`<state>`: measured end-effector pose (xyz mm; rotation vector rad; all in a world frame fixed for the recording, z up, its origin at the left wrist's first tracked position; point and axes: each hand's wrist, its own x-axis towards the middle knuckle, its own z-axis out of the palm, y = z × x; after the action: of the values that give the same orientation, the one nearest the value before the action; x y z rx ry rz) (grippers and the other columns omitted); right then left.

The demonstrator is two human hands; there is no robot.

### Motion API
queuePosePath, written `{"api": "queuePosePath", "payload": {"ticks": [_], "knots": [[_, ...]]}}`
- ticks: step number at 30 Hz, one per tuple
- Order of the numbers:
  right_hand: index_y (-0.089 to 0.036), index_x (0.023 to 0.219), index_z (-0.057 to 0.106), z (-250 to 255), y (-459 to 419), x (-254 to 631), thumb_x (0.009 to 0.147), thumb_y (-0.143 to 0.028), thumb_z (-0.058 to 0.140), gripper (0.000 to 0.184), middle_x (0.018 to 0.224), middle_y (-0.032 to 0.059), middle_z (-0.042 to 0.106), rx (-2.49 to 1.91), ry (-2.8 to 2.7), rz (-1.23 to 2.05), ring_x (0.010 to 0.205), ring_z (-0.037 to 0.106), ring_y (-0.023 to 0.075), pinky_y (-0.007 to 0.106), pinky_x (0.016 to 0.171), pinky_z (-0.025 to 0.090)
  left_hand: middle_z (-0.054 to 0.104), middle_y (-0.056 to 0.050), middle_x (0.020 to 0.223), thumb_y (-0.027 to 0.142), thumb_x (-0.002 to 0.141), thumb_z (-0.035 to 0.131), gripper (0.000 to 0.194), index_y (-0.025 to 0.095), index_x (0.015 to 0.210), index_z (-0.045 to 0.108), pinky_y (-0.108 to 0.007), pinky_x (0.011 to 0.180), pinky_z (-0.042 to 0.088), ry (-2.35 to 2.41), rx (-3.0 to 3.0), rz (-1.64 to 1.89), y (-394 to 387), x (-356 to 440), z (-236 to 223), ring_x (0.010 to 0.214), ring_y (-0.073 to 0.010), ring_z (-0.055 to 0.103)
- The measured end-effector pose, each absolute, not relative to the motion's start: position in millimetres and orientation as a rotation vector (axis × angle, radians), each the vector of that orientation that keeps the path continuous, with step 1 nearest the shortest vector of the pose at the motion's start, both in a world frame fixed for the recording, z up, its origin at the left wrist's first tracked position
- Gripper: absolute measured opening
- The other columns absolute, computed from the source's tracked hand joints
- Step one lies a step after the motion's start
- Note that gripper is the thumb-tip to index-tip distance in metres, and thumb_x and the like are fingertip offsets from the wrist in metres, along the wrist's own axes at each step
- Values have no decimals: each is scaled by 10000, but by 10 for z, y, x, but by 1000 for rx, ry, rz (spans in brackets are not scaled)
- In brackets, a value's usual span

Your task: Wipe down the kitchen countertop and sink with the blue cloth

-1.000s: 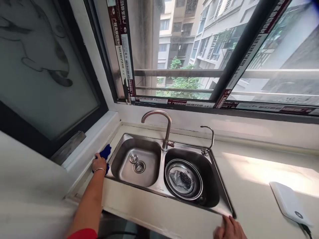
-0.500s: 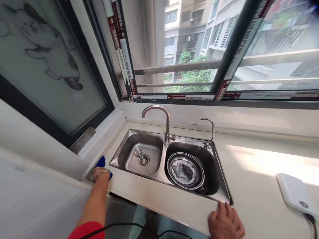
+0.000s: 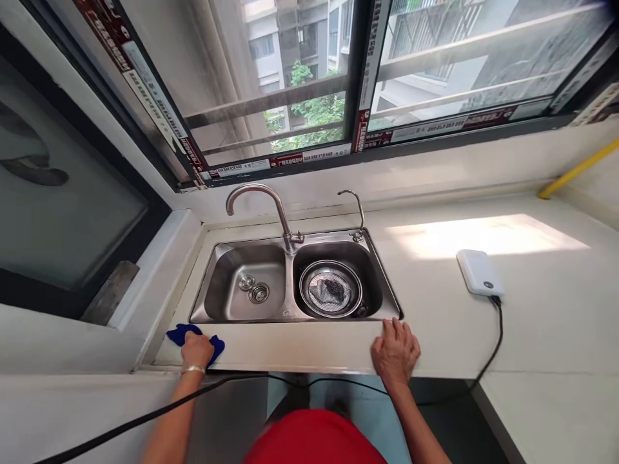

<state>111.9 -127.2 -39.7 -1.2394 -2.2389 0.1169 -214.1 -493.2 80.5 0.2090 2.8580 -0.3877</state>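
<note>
Fingers (image 3: 193, 345) of my left hand (image 3: 196, 351) press down on a blue cloth (image 3: 180, 335), bunched over it so that the cloth sticks out to the left and right of my knuckles. That cloth lies flat on the white counter (image 3: 300, 348), at its front left corner, just in front of the sink's left bowl (image 3: 242, 290) and close to the side wall. A thin bracelet (image 3: 192, 369) sits on that wrist.

My right hand (image 3: 395, 351) rests open and spread on the counter's front edge, palm down, grasping nothing, its fingertips just short of the sink's front right corner. Both hands are well apart, with the bare front strip of counter between them.

Beyond them the steel sink has two bowls. Its left bowl is bare, with a drain (image 3: 258, 293) in its floor. Its right bowl (image 3: 338, 283) holds a round strainer basket (image 3: 330, 290) with something dark and crumpled in it. A tall curved tap (image 3: 261, 206) stands behind the divider, and a smaller thin tap (image 3: 355, 209) behind the right bowl.

Farther right, in a patch of sunlight's edge, a small white device (image 3: 478, 272) lies on the counter, and a black cable (image 3: 496, 341) runs from it over the front edge. A window (image 3: 309, 84) runs along the back wall.
</note>
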Motion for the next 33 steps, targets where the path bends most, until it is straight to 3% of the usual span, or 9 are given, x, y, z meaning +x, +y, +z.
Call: {"api": "queuePosePath", "payload": {"ticks": [3, 9, 12, 16, 21, 27, 30, 33], "knots": [[-93, 1378, 538, -386, -1274, 1106, 842, -160, 484, 543, 1459, 201, 543, -1258, -2288, 139, 1446, 341, 341, 552, 1175, 245, 493, -254, 1233, 193, 936, 221, 496, 42, 1214, 603, -463, 869, 574, 2881, 202, -370, -4957, -1909, 800, 1013, -344, 670], [-93, 1404, 511, -326, -1279, 1071, 865, -165, 456, 546, 1497, 208, 511, -1298, -2343, 110, 1460, 313, 353, 567, 1181, 223, 451, -162, 1314, 306, 973, 290, 540, 220, 1470, 480, -472, 922, 570, 2838, 410, -247, -4792, -1650, 699, 994, -314, 662], [-94, 1399, 513, -295, -1282, 1065, 877, -163, 448, 530, 1511, 203, 501, -1308, -2361, 101, 1468, 314, 351, 560, 1192, 217, 473, -133, 1329, 293, 972, 336, 525, 279, 1473, 494, -437, 900, 578, 2815, 553, -47, -4557, -1516, 573, 960, -275, 655], [-96, 1411, 495, -274, -1280, 1062, 863, -162, 457, 553, 1539, 199, 472, -1325, -2374, 162, 1488, 285, 344, 556, 1207, 193, 499, -90, 1378, 213, 934, 427, 495, 339, 1385, 591, -366, 988, 564, 2643, 933, 292, -4136, -1448, 470, 1141, -244, 614], [-102, 1436, 494, -263, -1276, 1034, 865, -149, 459, 574, 1552, 199, 470, -1345, -2338, 242, 1506, 269, 349, 584, 1217, 179, 478, -65, 1456, 175, 875, 538, 494, 387, 1308, 648, -417, 1138, 500, 2338, 1278, 244, -3595, -1503, 472, 1253, -262, 578], [-93, 1411, 537, -224, -1249, 980, 857, -123, 456, 561, 1579, 164, 455, -1406, -2314, 360, 1538, 240, 314, 543, 1262, 153, 478, -96, 1446, 151, 847, 562, 531, 378, 1322, 638, -496, 1128, 505, 2026, 1591, 324, -2967, -1302, 398, 1252, -292, 579], [-115, 1330, 597, -261, -1154, 1011, 804, -90, 437, 551, 1502, 151, 548, -1346, -2109, 571, 1496, 343, 284, 548, 1263, 205, 443, -104, 1480, 139, 833, 586, 526, 363, 1304, 654, -490, 1164, 471, 1899, 1653, 364, -2618, -1146, 347, 1311, -301, 540], [-150, 1270, 619, -301, -1082, 1126, 762, -86, 395, 559, 1362, 128, 652, -1298, -1870, 721, 1341, 537, 233, 486, 1208, 367, 417, -125, 1487, 146, 844, 581, 514, 352, 1309, 654, -506, 1182, 447, 1828, 1684, 413, -2256, -968, 299, 1338, -319, 514]]}}
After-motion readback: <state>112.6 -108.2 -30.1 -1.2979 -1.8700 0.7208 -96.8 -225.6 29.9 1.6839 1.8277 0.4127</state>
